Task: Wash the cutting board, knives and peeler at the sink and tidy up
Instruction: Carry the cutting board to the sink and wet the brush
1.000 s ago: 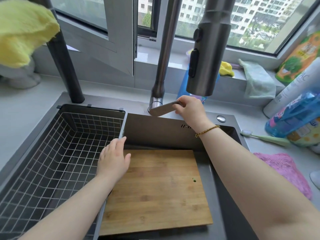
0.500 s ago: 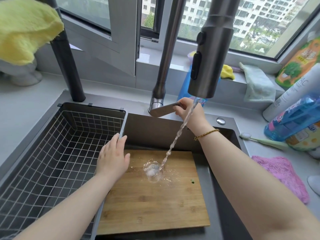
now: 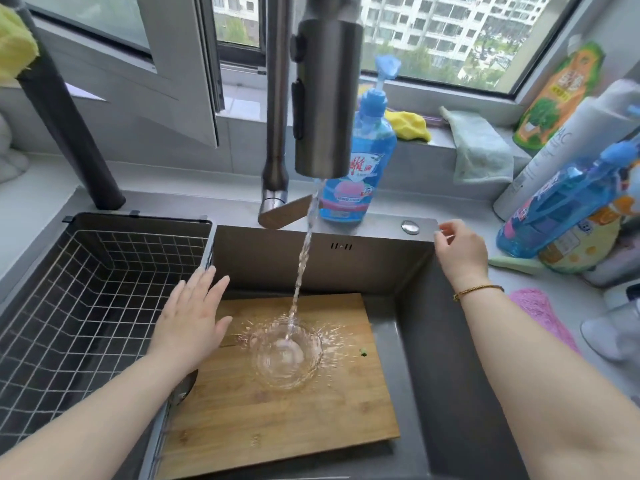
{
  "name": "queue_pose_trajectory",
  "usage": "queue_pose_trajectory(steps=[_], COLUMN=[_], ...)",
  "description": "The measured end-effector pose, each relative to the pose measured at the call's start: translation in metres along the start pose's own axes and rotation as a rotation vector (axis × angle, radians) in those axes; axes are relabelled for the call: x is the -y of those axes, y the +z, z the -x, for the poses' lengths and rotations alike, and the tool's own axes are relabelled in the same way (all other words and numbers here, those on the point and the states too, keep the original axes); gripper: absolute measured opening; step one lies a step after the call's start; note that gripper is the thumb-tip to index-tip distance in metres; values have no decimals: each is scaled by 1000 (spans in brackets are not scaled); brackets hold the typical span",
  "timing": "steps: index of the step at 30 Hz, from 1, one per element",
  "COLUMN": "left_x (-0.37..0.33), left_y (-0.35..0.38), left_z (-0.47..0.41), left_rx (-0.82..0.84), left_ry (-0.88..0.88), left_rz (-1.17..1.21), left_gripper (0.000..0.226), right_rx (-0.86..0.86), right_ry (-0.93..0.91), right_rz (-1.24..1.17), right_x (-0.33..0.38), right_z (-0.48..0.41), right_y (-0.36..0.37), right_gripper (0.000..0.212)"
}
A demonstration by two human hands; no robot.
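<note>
Wooden cutting board [image 3: 277, 403] lies flat in the sink [image 3: 436, 358]. Water [image 3: 300, 271] from the tap head [image 3: 327, 88] falls on the middle of the board and splashes in a ring. My left hand [image 3: 188, 323] is flat with straight fingers over the board's back left corner, next to the wire basket [image 3: 86, 306]. My right hand [image 3: 460, 252] is at the sink's back right corner, fingers a little bent, holding nothing. A blue soap bottle [image 3: 360, 161] stands behind the tap. A pink cloth [image 3: 540, 313] lies on the counter to my right.
</note>
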State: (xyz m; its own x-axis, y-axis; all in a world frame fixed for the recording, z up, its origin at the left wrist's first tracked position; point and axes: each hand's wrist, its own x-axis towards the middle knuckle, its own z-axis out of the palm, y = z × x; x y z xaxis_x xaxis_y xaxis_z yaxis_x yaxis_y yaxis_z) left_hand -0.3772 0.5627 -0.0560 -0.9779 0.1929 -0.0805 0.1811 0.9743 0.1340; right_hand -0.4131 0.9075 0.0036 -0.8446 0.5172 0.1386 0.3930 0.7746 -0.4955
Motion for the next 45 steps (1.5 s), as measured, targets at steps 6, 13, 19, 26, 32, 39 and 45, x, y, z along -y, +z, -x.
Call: queue_pose_trajectory(steps=[6, 13, 19, 26, 32, 39, 45], left_x=[7, 8, 7, 6, 5, 6, 7], left_y=[8, 12, 10, 6, 2, -3, -4], left_z=[-5, -6, -6, -4, -1, 2, 3], left_rx=[-47, -56, -40, -35, -12, 9, 13], left_ry=[8, -6, -13, -11, -28, -6, 17], left_rz=[111, 134, 82, 106, 120, 114, 117], left_gripper=[59, 58, 59, 58, 58, 58, 58], right_rx=[82, 262, 241, 35, -408, 463, 704], right_ry=[116, 92, -71, -175, -395, 88, 210], right_rz=[326, 719, 981, 883, 81, -478, -452], right_x=[-51, -69, -66, -64, 4, 66, 71], right_z=[-19, -34, -35, -31, 12, 123, 177], right_y=[-16, -19, -17, -18, -28, 9, 33], right_gripper=[51, 41, 38, 32, 34, 16, 21])
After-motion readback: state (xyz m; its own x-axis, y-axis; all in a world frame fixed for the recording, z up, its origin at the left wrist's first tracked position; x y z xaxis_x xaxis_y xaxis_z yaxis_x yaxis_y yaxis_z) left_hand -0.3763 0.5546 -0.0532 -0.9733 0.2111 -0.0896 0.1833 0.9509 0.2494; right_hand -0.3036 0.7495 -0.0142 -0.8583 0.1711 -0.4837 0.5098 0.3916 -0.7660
